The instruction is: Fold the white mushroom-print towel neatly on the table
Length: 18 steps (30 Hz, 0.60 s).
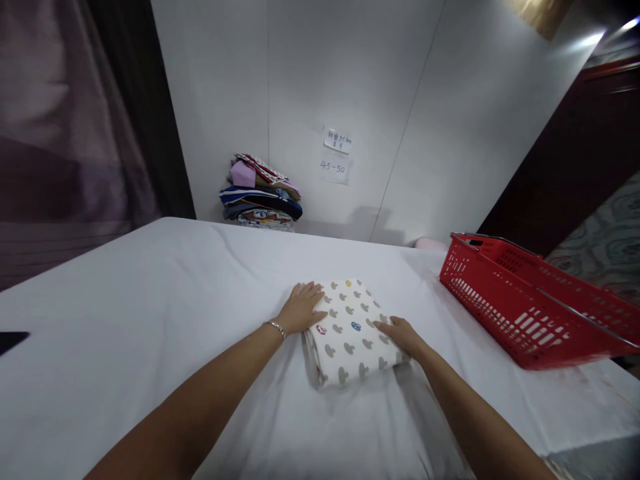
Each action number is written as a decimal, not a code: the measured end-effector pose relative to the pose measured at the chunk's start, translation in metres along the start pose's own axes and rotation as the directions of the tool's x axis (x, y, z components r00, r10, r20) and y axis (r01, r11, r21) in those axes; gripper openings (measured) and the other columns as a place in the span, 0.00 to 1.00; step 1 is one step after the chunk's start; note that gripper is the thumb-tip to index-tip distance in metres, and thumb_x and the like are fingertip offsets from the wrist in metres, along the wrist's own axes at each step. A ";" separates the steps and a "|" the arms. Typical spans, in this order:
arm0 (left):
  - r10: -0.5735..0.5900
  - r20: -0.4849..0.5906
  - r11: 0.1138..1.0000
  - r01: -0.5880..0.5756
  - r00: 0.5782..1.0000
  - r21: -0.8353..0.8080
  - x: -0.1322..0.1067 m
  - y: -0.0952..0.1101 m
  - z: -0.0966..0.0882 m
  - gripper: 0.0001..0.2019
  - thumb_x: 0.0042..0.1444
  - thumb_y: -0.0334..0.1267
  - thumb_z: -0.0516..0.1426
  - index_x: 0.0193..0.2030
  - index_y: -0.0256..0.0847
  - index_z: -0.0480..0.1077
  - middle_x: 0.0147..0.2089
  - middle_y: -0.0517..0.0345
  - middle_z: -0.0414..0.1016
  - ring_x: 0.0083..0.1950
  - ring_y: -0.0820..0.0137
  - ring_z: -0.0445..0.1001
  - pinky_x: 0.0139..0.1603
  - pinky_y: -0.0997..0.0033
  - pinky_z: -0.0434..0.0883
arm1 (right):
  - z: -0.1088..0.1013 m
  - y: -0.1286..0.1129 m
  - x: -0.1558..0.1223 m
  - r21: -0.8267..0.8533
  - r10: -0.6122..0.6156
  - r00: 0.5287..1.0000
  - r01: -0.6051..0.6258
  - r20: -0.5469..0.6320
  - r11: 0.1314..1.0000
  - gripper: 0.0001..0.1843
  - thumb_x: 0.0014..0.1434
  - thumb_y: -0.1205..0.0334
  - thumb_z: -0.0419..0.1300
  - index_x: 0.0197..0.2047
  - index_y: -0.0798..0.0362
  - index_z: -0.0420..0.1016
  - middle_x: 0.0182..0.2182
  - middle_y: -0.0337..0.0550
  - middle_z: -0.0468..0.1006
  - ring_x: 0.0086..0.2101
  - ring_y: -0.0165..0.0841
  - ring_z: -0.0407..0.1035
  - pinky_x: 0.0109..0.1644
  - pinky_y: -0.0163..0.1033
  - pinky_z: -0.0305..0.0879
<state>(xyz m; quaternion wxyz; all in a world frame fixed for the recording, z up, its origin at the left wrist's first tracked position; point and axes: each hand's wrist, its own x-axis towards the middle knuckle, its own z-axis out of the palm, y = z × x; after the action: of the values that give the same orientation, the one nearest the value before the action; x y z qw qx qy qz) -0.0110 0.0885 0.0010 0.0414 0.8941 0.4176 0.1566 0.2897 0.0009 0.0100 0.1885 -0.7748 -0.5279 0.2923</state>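
Note:
A folded white cloth [350, 327] printed with grey mouse-head shapes lies on the white sheet-covered table [150, 320], near the middle. My left hand [303, 308] rests flat on the cloth's left edge, fingers stretched out; a thin bracelet circles that wrist. My right hand [400, 335] lies flat on the cloth's right near corner, fingers extended over the fabric. Neither hand grips anything.
A red plastic basket [530, 300] with metal handles stands at the right side of the table. A stack of folded clothes [261, 193] sits at the far edge against the white wall, beside two paper notes [336, 155]. A dark flat object [13, 340] lies at the left edge.

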 end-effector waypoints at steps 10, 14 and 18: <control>-0.310 -0.046 0.919 0.287 0.950 -0.270 -0.020 0.013 0.010 0.28 0.56 0.51 0.49 0.60 0.36 0.59 0.67 0.45 0.48 0.68 0.60 0.44 0.64 0.56 0.50 | 0.039 -0.056 -0.043 -0.389 -0.704 0.710 0.653 0.017 0.649 0.31 0.59 0.49 0.51 0.63 0.52 0.55 0.62 0.50 0.54 0.61 0.42 0.46 0.62 0.50 0.44; -0.301 -0.094 0.915 0.260 0.949 -0.308 -0.026 0.014 0.015 0.27 0.57 0.50 0.48 0.60 0.36 0.58 0.67 0.46 0.49 0.67 0.61 0.48 0.64 0.60 0.51 | 0.076 -0.070 -0.066 -0.324 -0.768 0.572 0.813 0.287 0.485 0.34 0.61 0.47 0.48 0.66 0.48 0.45 0.64 0.47 0.50 0.63 0.42 0.42 0.63 0.55 0.39; -0.321 -0.107 0.906 0.273 0.941 -0.322 -0.028 0.018 0.016 0.26 0.57 0.48 0.49 0.59 0.38 0.58 0.67 0.47 0.48 0.67 0.62 0.48 0.64 0.59 0.51 | 0.077 -0.071 -0.073 -0.268 -0.747 0.581 0.813 0.322 0.517 0.33 0.62 0.47 0.46 0.66 0.49 0.45 0.64 0.47 0.49 0.63 0.42 0.40 0.63 0.56 0.37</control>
<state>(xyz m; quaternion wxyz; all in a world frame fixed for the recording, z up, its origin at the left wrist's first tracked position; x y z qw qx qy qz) -0.0097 0.0566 -0.0172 0.1681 0.7875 0.5223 0.2805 0.1693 -0.0421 0.0127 0.0978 -0.4472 -0.8798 0.1284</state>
